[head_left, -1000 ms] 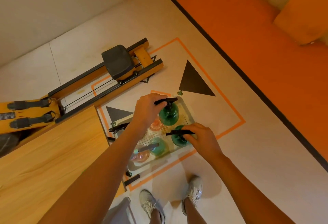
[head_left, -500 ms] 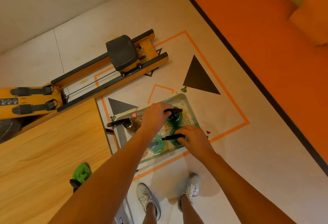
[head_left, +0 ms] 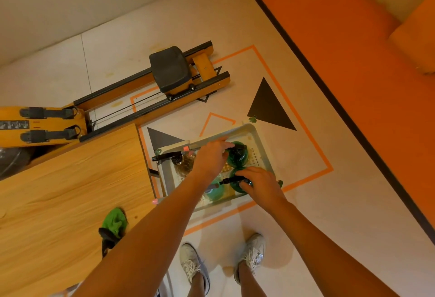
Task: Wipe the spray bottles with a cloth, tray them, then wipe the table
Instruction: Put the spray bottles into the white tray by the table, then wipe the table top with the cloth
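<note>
- The right hand (head_left: 261, 186) has its fingers curled round the black spray head of the near green bottle (head_left: 236, 188). The bottle stands upright in the tray (head_left: 257, 131), and its nozzle pokes out leftward from the hand.
- The left hand (head_left: 211, 159) reaches over the tray with its fingertips at the black head of the far green bottle (head_left: 239, 156), just beyond the right hand. Whether they pinch the head or only touch it I cannot tell.
- A teal bottle (head_left: 215, 193) stands in the tray just left of the right hand, partly under the left forearm.
- A clear bottle (head_left: 186, 166) stands just left of the left hand.
- The green cloth (head_left: 115, 221) lies on the bench (head_left: 58, 190), well left of both hands and nearer the person.
</note>
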A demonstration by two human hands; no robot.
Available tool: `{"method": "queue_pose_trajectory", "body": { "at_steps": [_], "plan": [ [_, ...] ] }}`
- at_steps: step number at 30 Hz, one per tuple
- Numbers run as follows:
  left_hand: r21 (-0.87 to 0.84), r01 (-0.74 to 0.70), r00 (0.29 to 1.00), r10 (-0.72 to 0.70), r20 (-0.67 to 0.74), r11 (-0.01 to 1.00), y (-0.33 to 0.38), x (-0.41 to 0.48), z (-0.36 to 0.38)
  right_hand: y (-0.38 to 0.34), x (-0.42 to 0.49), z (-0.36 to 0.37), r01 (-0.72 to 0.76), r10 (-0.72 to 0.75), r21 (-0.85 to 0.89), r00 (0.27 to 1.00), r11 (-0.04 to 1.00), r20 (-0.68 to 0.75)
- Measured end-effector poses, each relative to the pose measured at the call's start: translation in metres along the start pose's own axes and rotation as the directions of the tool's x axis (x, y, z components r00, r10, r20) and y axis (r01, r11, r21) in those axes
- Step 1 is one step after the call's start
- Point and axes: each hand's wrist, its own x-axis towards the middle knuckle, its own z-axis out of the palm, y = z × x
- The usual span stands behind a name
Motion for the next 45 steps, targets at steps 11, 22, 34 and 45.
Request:
{"method": "queue_pose_trajectory", "body": {
  "at_steps": [11, 22, 34, 45],
  "plan": [
    [-0.306, -0.195, 0.936, 0.083, -0.343, 0.932, -0.048, -0.109, -0.032, -0.057, -0.053, 0.015, -0.040, 0.109, 0.169, 0.900, 0.985, -0.423],
    [-0.414, -0.034, 0.912, -0.142, -0.385, 0.910, -0.201, -0.248, -0.092, -0.248, -0.061, 0.101, 0.135, -0.029, 0.196, 0.885, 0.971, -0.465],
    [-0.263, 0.230, 0.972, -0.209, 0.106, 0.937, -0.315, -0.275, -0.047, -0.311, 0.004, 0.259, -0.190, 0.193, -0.034, 0.975, 0.981, 0.107],
    [-0.546, -0.097, 0.970, -0.045, -0.240, 0.832, -0.319, -0.308, -0.087, -0.348, -0.010, 0.214, 0.122, -0.114, 0.171, 0.992, 0.978, -0.056]
  ]
}}
